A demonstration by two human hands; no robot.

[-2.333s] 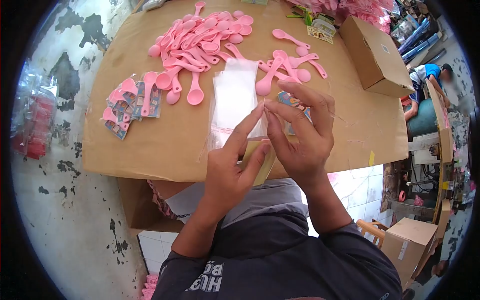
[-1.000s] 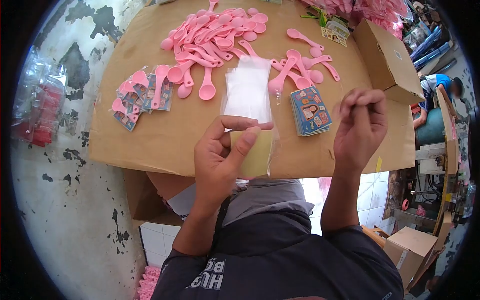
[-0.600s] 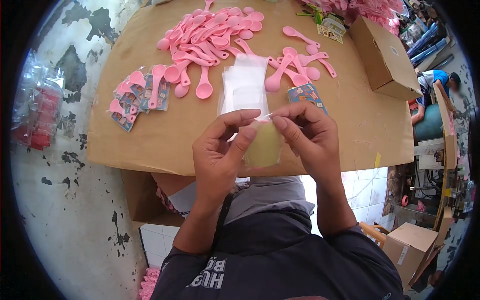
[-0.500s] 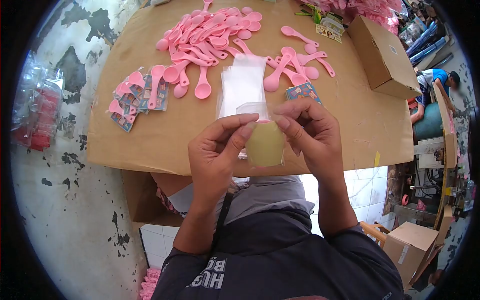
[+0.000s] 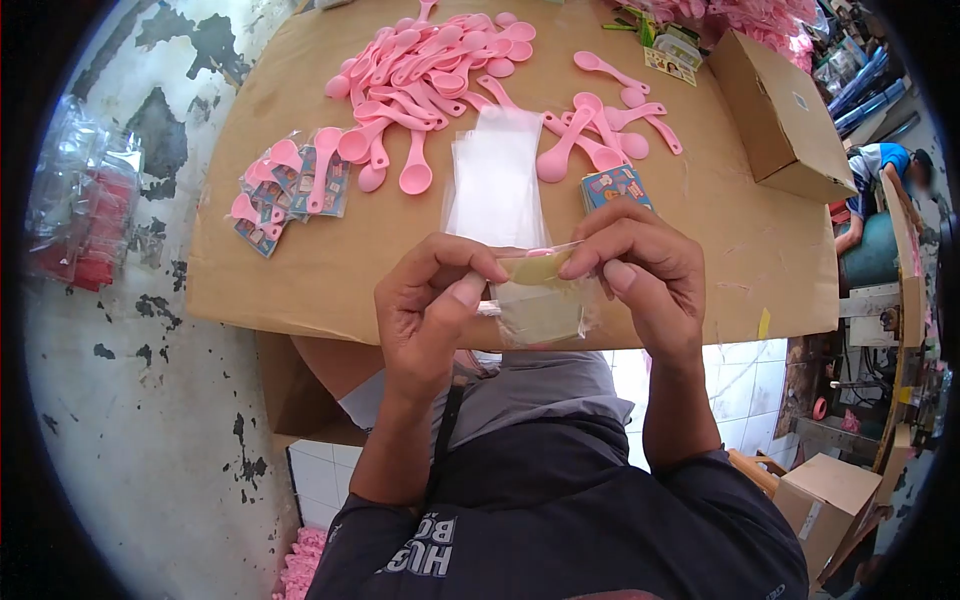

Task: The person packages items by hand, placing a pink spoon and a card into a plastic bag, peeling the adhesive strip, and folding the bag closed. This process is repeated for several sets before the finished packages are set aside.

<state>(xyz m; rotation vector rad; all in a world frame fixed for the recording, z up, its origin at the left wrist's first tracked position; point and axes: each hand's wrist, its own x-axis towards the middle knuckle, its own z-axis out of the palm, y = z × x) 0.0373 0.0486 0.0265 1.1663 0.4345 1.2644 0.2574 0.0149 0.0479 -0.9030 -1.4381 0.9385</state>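
Between my hands a small clear plastic bag [image 5: 540, 305] with a yellowish item inside is held by its top corners. My left hand [image 5: 430, 305] pinches the left corner; my right hand [image 5: 645, 270] pinches the right one. A bit of pink shows at the bag's top edge. Just beyond lies a stack of clear bags [image 5: 495, 180]. Behind my right hand is a stack of blue printed cards [image 5: 615, 187]. Pink spoons [image 5: 430, 60] are heaped at the back, with several more [image 5: 565, 145] nearer. At the left, packed spoons with cards [image 5: 290, 190] overlap.
The cardboard-covered table [image 5: 700, 290] spans the view. An open cardboard box [image 5: 780, 120] stands at its right rear. Red-filled plastic packs [image 5: 90, 210] hang on the left wall. Another person [image 5: 872, 170] bends over at the far right. A carton [image 5: 820, 500] stands at lower right.
The top of the bag has folded or tilted, and its yellowish part now sits higher, near my fingertips. My hands have moved slightly apart. The whole view has shifted a little.
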